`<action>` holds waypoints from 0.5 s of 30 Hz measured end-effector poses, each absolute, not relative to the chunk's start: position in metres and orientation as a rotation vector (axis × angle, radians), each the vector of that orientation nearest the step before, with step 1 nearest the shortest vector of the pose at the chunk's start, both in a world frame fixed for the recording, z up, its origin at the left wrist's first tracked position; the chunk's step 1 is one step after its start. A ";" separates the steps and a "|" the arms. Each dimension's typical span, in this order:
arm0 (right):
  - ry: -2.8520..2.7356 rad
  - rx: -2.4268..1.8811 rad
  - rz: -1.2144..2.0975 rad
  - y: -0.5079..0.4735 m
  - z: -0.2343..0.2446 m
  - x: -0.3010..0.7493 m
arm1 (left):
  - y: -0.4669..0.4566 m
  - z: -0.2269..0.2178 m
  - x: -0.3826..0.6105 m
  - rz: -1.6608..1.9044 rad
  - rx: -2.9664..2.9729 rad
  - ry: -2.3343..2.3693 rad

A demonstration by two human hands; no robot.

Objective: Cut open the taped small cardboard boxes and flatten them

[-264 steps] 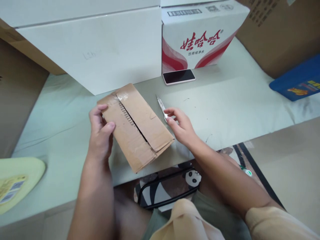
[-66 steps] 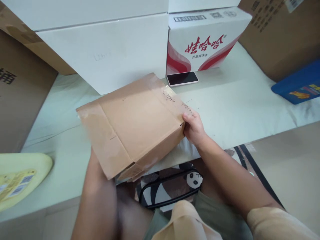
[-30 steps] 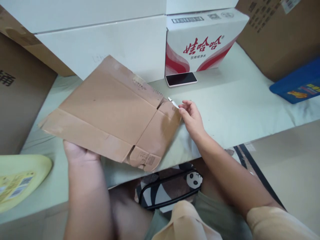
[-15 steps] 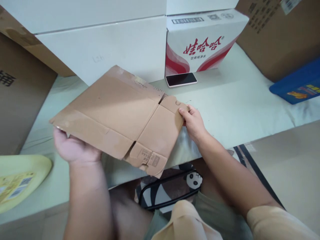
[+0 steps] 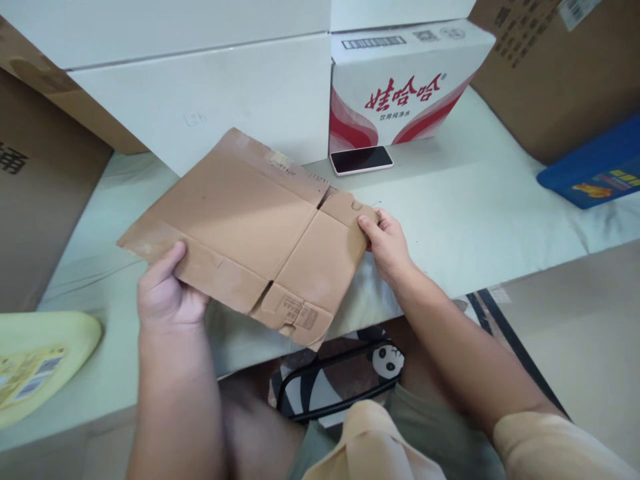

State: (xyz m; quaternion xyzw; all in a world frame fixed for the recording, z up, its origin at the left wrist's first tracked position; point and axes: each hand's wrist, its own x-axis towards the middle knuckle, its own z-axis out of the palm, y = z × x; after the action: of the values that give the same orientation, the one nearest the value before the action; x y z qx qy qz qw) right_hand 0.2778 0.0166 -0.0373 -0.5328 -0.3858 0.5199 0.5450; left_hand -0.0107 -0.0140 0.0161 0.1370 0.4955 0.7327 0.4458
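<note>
Centre frame: the left hand (image 5: 167, 293) and right hand (image 5: 387, 243) are gripping opposite edges of a flattened cardboard box (image 5: 250, 233), already collapsed, holding it over the table (image 5: 475, 200), not yet set down.

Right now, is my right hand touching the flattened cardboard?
Touching. The head view shows the right hand pinching the right corner of the flattened cardboard, thumb on its top face.

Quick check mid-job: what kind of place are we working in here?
Probably a home or small storeroom for parcels. The left hand and right hand hold a flattened cardboard box over a pale table; stacked white cartons and a red-printed drinks carton stand behind, beside a phone.
</note>
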 end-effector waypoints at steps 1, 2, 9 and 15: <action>-0.917 -1.267 1.232 0.017 -0.037 0.278 | -0.014 0.017 -0.010 1.810 0.341 1.230; -0.920 -1.271 1.230 0.016 -0.038 0.279 | -0.014 0.017 -0.009 1.807 0.338 1.230; -0.916 -1.291 1.224 0.017 -0.038 0.278 | -0.011 0.018 -0.009 1.787 0.258 1.267; -0.930 -1.285 1.233 0.017 -0.038 0.278 | -0.011 0.020 -0.008 1.778 0.222 1.280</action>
State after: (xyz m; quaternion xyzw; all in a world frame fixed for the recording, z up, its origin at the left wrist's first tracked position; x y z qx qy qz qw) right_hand 0.2784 0.0167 -0.0382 -0.5397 -0.3908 0.5179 0.5365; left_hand -0.0084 -0.0105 0.0198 0.0897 0.5184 0.7201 0.4525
